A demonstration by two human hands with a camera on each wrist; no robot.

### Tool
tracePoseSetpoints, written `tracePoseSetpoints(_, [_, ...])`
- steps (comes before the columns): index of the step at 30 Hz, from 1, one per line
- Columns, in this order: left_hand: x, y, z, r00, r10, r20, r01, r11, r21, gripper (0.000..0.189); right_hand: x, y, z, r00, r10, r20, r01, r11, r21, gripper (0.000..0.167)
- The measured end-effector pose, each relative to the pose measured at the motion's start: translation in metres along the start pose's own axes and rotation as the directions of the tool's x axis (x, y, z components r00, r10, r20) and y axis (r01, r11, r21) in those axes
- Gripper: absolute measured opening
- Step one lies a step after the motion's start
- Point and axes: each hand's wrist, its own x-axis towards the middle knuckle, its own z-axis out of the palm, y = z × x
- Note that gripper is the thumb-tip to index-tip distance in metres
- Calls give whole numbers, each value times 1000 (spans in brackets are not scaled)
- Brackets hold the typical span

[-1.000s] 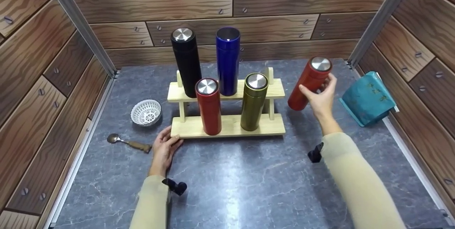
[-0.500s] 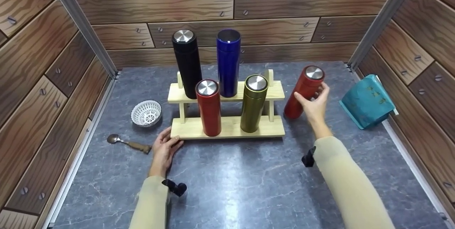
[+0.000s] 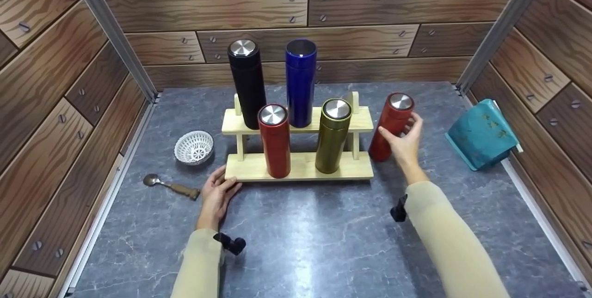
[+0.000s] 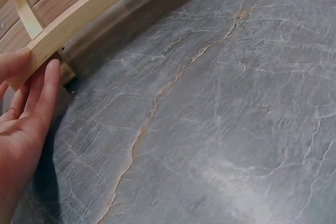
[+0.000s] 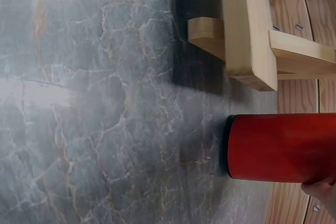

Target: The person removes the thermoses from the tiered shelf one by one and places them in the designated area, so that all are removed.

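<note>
My right hand [image 3: 403, 139] grips a red flask [image 3: 391, 124] with a steel lid, standing on the grey tabletop just right of a two-tier wooden rack [image 3: 300, 167]. In the right wrist view the red flask [image 5: 281, 147] has its base on the stone surface beside the rack's end [image 5: 247, 30]. My left hand [image 3: 217, 191] rests with straight fingers against the rack's front left corner; the left wrist view shows my fingers [image 4: 44, 90] touching that wooden corner [image 4: 39, 56]. The rack holds a black flask [image 3: 247, 83], a blue flask [image 3: 300, 83], a second red flask [image 3: 274, 140] and an olive flask [image 3: 333, 135].
A white woven bowl [image 3: 194, 146] and a spoon [image 3: 170, 186] lie left of the rack. A teal pouch [image 3: 481, 133] leans by the right wall. Wood-patterned walls [image 3: 51, 103] enclose the table on three sides.
My right hand has lowered the red flask from a tilt in the air to the table, closer to the rack's right end. The left hand has stayed at the rack's corner.
</note>
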Motion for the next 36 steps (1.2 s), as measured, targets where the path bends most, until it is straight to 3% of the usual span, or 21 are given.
tracePoseSetpoints(6, [-1,-2,-2,1000,16,-2,-16,1000,-10,57,-3,2,-5,999,8,47,-10,999,32,84])
tracePoseSetpoints(11, [1,-3,-2,1000,23,-12,-23,1000,-15,57,-12,-17,-9,993,-1,116,1,1000,1,87])
tracePoseSetpoints(17, [1,-4,1,999,31,-12,-31,999,-32,57,-21,-32,-16,993,-14,118,15,1000,-4,79])
tracePoseSetpoints(23, [-1,-6,0,999,32,-11,-32,999,-35,57,-19,-40,-22,992,-104,77,102,994,32,73])
tracePoseSetpoints(29, [-2,-7,0,999,25,-22,-25,999,-36,55,-15,-53,-28,985,-166,38,157,971,182,74])
tracePoseSetpoints(36, [-1,-5,-1,999,44,-17,-45,999,-15,57,-14,-72,-35,967,-248,65,230,950,213,70])
